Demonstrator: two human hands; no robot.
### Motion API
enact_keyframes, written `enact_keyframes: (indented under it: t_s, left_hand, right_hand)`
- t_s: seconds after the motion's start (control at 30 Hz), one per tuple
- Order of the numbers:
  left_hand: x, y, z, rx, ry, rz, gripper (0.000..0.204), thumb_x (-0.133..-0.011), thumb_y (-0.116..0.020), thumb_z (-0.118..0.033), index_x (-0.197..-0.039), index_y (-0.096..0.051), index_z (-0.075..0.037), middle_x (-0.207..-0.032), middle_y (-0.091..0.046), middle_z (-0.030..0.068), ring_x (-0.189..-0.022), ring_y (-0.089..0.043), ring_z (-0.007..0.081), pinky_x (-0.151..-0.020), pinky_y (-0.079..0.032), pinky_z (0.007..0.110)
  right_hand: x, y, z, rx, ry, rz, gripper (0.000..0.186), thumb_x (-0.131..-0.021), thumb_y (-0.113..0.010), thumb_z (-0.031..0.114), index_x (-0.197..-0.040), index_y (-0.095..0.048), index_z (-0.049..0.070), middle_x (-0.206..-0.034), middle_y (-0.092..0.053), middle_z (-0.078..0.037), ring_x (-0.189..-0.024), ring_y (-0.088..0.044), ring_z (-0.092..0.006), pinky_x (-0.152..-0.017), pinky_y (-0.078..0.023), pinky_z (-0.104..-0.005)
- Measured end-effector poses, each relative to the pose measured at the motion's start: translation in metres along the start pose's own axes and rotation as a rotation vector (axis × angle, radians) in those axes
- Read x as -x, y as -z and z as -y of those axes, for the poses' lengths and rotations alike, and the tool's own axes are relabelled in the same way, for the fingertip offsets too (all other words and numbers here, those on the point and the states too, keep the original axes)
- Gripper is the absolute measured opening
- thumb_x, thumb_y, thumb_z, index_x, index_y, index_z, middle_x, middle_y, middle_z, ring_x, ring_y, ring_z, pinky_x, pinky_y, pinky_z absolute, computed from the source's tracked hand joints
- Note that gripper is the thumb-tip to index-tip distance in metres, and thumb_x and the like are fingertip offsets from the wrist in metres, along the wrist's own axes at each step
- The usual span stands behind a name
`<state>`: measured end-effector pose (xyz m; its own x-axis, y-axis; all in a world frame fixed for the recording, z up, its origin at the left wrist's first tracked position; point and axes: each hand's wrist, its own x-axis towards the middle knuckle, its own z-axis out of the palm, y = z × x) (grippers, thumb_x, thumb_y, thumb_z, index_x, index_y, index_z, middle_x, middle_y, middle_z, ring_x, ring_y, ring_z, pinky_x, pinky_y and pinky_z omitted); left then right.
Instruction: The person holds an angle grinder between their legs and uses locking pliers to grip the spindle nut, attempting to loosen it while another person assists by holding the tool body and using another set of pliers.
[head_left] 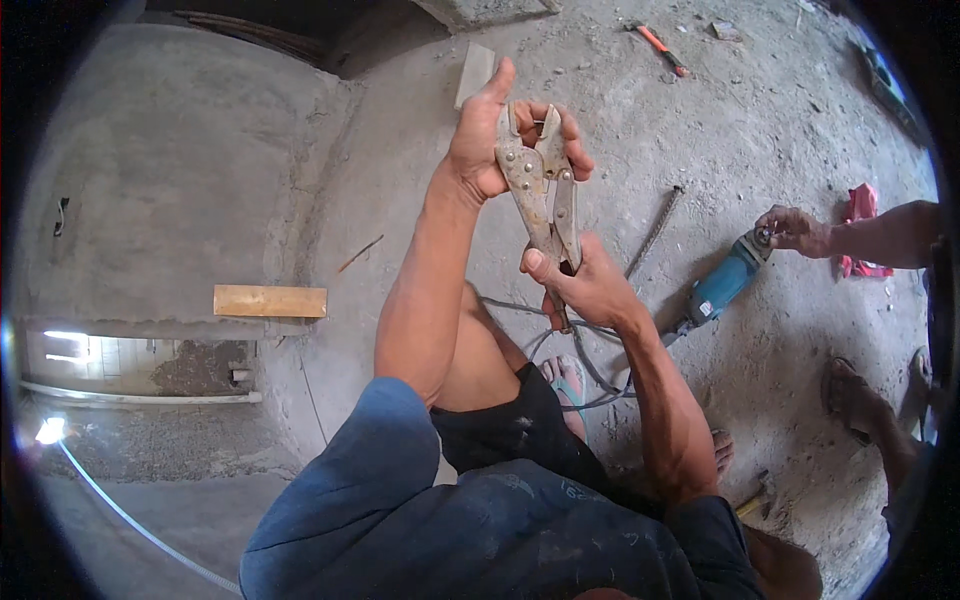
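Raised in front of me is a worn metal pair of locking pliers (523, 178), jaws pointing away and parted. My left hand (482, 145) supports the jaw end, thumb stretched upward, its fingers curled behind the jaws. At the handle end, my right hand (595, 285) is closed round the grips, thumb lying across them. Under the pliers, a dark cable (600, 375) loops on the floor beside my sandalled foot (565, 385). To the right lies a teal angle grinder (722, 288), with another person's hand (795, 232) at its head.
A long drill bit (655, 230) lies left of the grinder. Farther off are an orange-handled hammer (658, 48) and a pale tile-like piece (474, 75). A pink packet (862, 225) lies by the other person's arm. A wooden board (270, 301) is at the left; a yellow-handled tool (755, 500) lies near right.
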<state>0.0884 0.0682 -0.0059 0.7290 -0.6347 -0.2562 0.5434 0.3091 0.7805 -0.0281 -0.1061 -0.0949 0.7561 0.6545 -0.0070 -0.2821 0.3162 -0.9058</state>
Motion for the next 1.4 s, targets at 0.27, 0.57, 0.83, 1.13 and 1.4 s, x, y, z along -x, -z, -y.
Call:
enact_keyframes:
  t_s: [0.27,0.57,0.83,1.13,1.4]
  left_hand:
    - [-0.001,-0.005,0.018,0.003,-0.174,-0.261,0.085,-0.093,-0.024,-0.083,-0.069,-0.055,-0.007,-0.066,-0.059,0.0099,-0.076,-0.070,0.0370,-0.095,-0.054,0.054]
    - [0.006,-0.016,0.026,-0.176,-0.290,-0.428,0.082,-0.095,-0.020,-0.080,-0.057,-0.048,-0.013,-0.054,-0.052,0.0058,-0.060,-0.067,0.0281,-0.110,-0.047,0.051]
    - [0.008,-0.031,0.023,-0.143,-0.290,-0.486,0.086,-0.097,-0.019,-0.079,-0.059,-0.054,-0.010,-0.056,-0.054,0.0066,-0.060,-0.067,0.0288,-0.110,-0.047,0.050]
    - [0.015,-0.005,0.023,-0.093,-0.284,-0.432,0.088,-0.094,-0.021,-0.082,-0.059,-0.054,-0.009,-0.055,-0.052,0.0057,-0.060,-0.065,0.0294,-0.100,-0.052,0.052]
    - [0.017,-0.007,0.023,-0.169,-0.244,-0.364,0.093,-0.092,-0.020,-0.086,-0.078,-0.063,-0.003,-0.067,-0.062,0.0120,-0.068,-0.069,0.0308,-0.101,-0.052,0.053]
  right_hand:
    - [-0.007,0.011,-0.009,0.115,0.062,-0.035,0.057,-0.101,-0.056,0.055,-0.096,-0.072,0.001,-0.064,-0.062,-0.003,-0.058,-0.066,-0.0143,-0.056,-0.054,-0.0306]
    - [-0.005,0.006,-0.006,0.219,0.086,-0.038,0.057,-0.101,-0.056,0.057,-0.094,-0.078,0.005,-0.061,-0.062,0.000,-0.053,-0.054,-0.0086,-0.052,-0.041,-0.0290]
    - [-0.006,0.013,-0.007,0.207,0.059,0.024,0.057,-0.102,-0.054,0.058,-0.105,-0.078,0.007,-0.061,-0.064,0.000,-0.053,-0.051,-0.0070,-0.051,-0.040,-0.0289]
    - [-0.004,0.009,0.006,0.134,-0.019,0.065,0.052,-0.101,-0.059,0.053,-0.101,-0.076,0.003,-0.064,-0.069,-0.002,-0.060,-0.057,-0.0085,-0.056,-0.043,-0.0306]
    - [-0.005,0.028,0.001,0.170,-0.011,0.209,0.052,-0.101,-0.061,0.050,-0.111,-0.074,0.001,-0.077,-0.074,-0.005,-0.067,-0.059,-0.0105,-0.058,-0.046,-0.0291]
